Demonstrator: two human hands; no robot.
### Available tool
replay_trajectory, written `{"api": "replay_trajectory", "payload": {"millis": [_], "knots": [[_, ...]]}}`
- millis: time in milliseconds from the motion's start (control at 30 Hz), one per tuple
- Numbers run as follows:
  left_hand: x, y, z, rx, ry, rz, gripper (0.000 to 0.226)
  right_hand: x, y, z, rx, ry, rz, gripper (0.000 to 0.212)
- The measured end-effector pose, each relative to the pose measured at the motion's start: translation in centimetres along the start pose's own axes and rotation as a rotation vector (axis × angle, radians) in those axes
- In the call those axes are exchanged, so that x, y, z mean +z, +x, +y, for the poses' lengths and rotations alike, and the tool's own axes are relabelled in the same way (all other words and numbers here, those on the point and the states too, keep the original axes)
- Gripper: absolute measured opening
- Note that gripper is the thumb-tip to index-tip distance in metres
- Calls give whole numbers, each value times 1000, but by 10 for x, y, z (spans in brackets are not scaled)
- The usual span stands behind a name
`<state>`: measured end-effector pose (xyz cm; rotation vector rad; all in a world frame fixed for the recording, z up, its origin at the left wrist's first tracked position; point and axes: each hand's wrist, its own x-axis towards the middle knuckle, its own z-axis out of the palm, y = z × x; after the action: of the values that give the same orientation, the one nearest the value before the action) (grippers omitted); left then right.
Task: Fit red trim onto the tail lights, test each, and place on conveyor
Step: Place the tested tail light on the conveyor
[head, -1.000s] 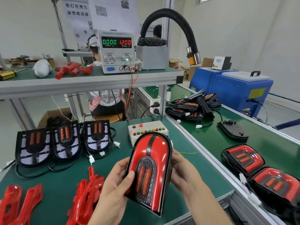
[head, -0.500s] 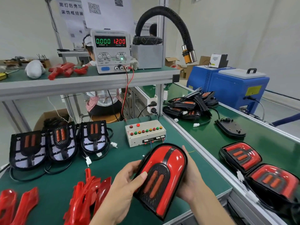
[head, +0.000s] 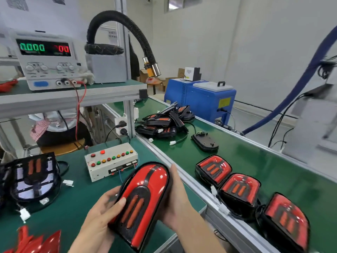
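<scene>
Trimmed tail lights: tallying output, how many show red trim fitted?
4: one held tail light between both hands; three on the conveyor, near, middle, far. The distant pile may hide more.

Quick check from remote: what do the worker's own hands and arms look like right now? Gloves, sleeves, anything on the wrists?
Both hands are bare: no gloves on the left hand or the right hand. No rings or finger cots show on the visible fingers. The forearms are bare too, with no sleeve or cuff down to the frame's bottom edge. No watch, wristband or grounding strap is visible on either wrist, and no cable runs to either arm.
</scene>
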<state>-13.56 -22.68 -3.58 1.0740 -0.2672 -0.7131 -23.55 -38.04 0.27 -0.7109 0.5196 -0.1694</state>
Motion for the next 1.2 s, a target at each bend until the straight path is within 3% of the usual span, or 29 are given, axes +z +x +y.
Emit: {"api": "replay_trajectory", "payload": {"millis": [100,200,367,500,600,767,867,1067,1200], "knots": [[16,8,1,18,-21,5,40,-14,-9,3,-144,-226,159,99],[42,18,6,1,29,-48,46,-29,-21,1,-280,-375,192,61],[110,52,1,-89,75,-141,44,-56,-38,-34,-508,-374,357,34],[173,88,-10,-211,91,-244,44,-80,-45,-77,-547,-391,586,39],[211,112,-23,-266,136,-236,50,-102,-42,-110,-501,-387,728,34],[238,149,-53,-262,340,-212,63,-138,-29,-141,-408,-354,776,33],[250,158,-64,-242,419,-212,56,-156,-16,-148,-386,-331,812,34],[275,168,-73,-243,537,-312,68,-174,7,-158,-396,-351,1037,28],[280,180,-82,-186,698,-345,64,-179,15,-161,-383,-431,1128,28]]}}
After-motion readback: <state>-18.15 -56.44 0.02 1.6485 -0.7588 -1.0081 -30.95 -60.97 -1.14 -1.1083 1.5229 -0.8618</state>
